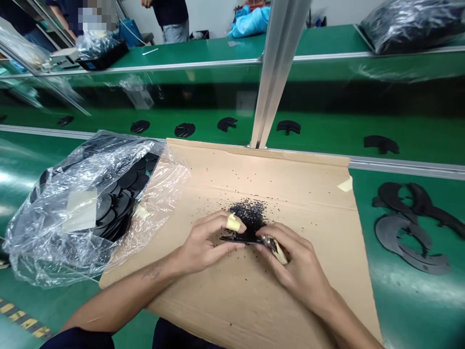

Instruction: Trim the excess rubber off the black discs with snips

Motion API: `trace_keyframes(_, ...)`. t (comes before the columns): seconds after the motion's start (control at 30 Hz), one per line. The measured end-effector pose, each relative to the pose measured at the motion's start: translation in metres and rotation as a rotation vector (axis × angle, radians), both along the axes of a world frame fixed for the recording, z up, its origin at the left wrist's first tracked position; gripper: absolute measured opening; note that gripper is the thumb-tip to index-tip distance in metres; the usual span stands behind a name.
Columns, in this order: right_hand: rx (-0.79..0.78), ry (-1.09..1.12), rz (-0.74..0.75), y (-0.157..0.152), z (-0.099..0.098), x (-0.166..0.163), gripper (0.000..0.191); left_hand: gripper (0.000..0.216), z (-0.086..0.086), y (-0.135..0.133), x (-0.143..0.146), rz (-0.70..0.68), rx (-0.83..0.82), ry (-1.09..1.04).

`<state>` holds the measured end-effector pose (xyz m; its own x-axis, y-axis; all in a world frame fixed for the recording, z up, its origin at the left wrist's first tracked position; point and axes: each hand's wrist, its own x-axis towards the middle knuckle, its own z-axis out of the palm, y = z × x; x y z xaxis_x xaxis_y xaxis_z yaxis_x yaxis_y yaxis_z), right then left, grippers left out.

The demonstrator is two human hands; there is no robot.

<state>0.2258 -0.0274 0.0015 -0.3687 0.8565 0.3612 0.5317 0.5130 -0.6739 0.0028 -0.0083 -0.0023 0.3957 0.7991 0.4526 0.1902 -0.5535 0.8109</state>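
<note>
My left hand (209, 242) pinches a flat black plastic part (238, 238) edge-on over a sheet of cardboard (298, 194); a yellow tape wrap covers one fingertip. My right hand (294, 264) is closed round a small metal tool (271, 243) with a pale handle, its tip touching the part's right end. Just beyond the hands lies a pile of black shavings (249, 213), with more specks scattered over the cardboard.
A clear plastic bag (83, 208) of black discs lies at left. Loose black curved parts (410, 223) sit on the green surface at right. Several black parts (184, 130) ride the green belt behind. An aluminium post (276, 72) rises ahead. Other people stand far back.
</note>
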Motion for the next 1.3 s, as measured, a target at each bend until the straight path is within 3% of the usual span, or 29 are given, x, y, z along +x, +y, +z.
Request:
trace_keyframes(0.17, 0.296, -0.169, 0.040, -0.005, 0.002, -0.001, 0.022, 0.029, -0.008, -0.002, -0.002, 0.023, 0.285, 0.297)
trace_keyframes(0.27, 0.247, -0.069, 0.111, -0.006, 0.005, -0.001, 0.019, 0.037, -0.011, -0.001, -0.004, 0.018, 0.332, 0.444)
trace_keyframes(0.37, 0.092, 0.113, 0.122, -0.003, 0.009, 0.001, 0.017, 0.036, -0.011, 0.000, -0.004, -0.002, 0.235, 0.318)
trace_keyframes(0.47, 0.052, 0.108, 0.042, 0.001, 0.009, 0.006, 0.021, 0.032, -0.008, 0.001, -0.003, -0.024, 0.101, 0.142)
trace_keyframes(0.73, 0.230, -0.293, -0.017, 0.003, -0.008, 0.008, 0.026, 0.033, -0.003, -0.001, -0.001, -0.100, 0.010, 0.027)
trace_keyframes(1.3, 0.391, -0.413, -0.080, -0.002, -0.001, 0.004, 0.021, 0.025, -0.007, -0.005, 0.002, -0.127, -0.052, -0.058)
